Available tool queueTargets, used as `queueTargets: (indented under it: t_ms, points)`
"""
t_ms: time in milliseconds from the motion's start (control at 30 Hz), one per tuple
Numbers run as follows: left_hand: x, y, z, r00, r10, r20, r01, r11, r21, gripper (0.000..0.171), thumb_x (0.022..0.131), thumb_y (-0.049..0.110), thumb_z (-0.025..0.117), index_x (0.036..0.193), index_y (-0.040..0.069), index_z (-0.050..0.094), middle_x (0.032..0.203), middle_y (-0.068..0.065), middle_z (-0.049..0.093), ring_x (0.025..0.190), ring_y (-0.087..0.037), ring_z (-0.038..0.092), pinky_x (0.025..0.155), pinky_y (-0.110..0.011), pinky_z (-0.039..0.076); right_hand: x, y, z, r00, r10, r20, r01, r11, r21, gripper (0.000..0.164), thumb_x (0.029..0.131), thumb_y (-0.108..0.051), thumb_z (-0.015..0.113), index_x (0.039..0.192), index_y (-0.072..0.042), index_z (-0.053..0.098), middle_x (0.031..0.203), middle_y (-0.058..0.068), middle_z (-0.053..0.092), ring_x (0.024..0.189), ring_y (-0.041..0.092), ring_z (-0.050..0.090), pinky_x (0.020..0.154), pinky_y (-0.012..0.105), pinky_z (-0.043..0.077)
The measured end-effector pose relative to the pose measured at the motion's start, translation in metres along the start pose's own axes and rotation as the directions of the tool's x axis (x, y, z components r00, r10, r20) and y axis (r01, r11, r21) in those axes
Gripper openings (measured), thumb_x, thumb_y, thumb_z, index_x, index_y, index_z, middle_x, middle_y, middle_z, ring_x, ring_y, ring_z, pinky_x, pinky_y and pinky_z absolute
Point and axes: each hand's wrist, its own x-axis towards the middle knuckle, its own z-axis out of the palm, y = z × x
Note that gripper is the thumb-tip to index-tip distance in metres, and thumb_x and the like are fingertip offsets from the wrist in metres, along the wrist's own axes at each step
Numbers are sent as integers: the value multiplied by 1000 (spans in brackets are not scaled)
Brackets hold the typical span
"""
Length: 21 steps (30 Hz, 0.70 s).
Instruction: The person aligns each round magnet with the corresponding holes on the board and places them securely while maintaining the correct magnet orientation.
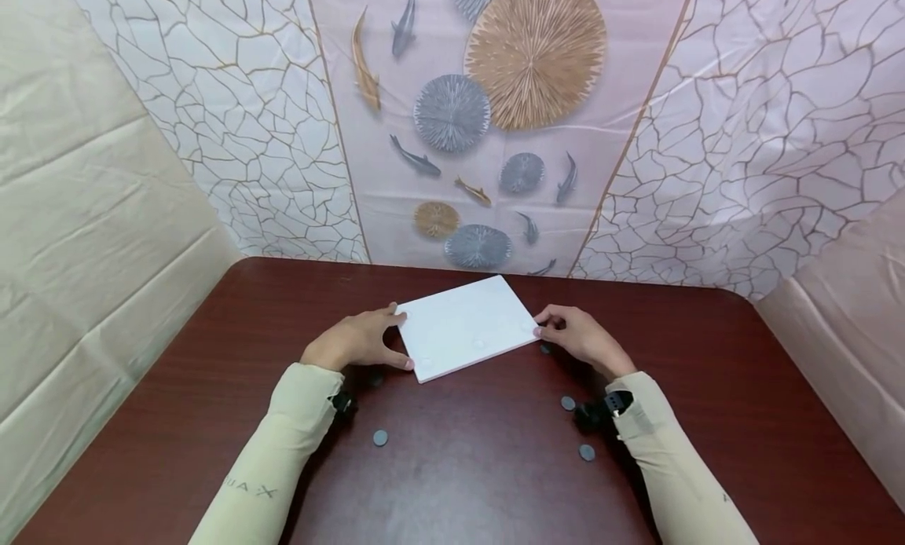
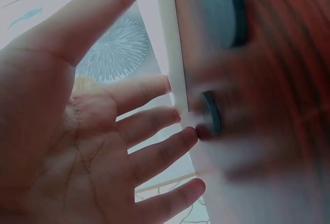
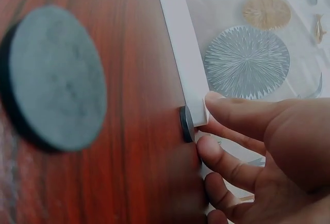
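A flat white rectangular board (image 1: 467, 325) lies at a slant on the table, with faint round marks along its near side. My left hand (image 1: 364, 339) touches its left edge, thumb near the front corner and fingers farther back. In the left wrist view those fingers (image 2: 160, 146) are spread and nearly straight. At the right corner my right hand (image 1: 581, 337) pinches the board between thumb and curled fingers. A small dark grey disc (image 3: 186, 124) stands out beside that corner in the right wrist view. The underside of the board is hidden.
Several grey discs lie about on the dark red-brown table (image 1: 452, 474): one disc (image 1: 380, 437) near the left forearm, another disc (image 1: 568, 403) and a third disc (image 1: 587, 452) by the right wrist. A patterned cloth (image 1: 481, 137) hangs behind the table's far edge.
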Motion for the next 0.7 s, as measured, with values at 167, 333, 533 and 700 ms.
queueTargets:
  t_ms: [167,333,533,700]
  points:
    - [6,1,-2,999,31,-27,-32,999,-41,75,99,46,72,159,10,46,172,-16,28,157,-36,31,121,-54,34,-2,4,-6,1000,-17,-5,18,1000,5,19,102,-16,71,117,-4,73,94,8,64,81,20,54,76,35,44]
    - [9,0,-1,996,32,-84,-35,999,-35,60,104,39,68,153,7,55,167,-17,38,153,-37,37,119,-53,38,-1,6,-7,999,-34,10,34,999,7,18,101,-17,73,115,-6,74,92,7,64,80,19,54,76,36,43]
    - [9,-7,0,990,4,-142,-7,1000,-14,52,101,31,73,145,5,64,161,-20,46,149,-38,43,115,-52,43,3,6,-3,994,-94,48,94,996,-1,15,102,-20,72,110,-8,76,94,7,68,84,20,57,81,37,45]
    - [11,-12,2,989,7,-145,-12,999,-38,49,100,27,75,142,4,66,159,-20,49,148,-37,45,113,-49,45,2,7,-3,990,-112,83,112,994,5,13,104,-18,69,107,-8,77,100,8,72,90,21,59,84,38,46]
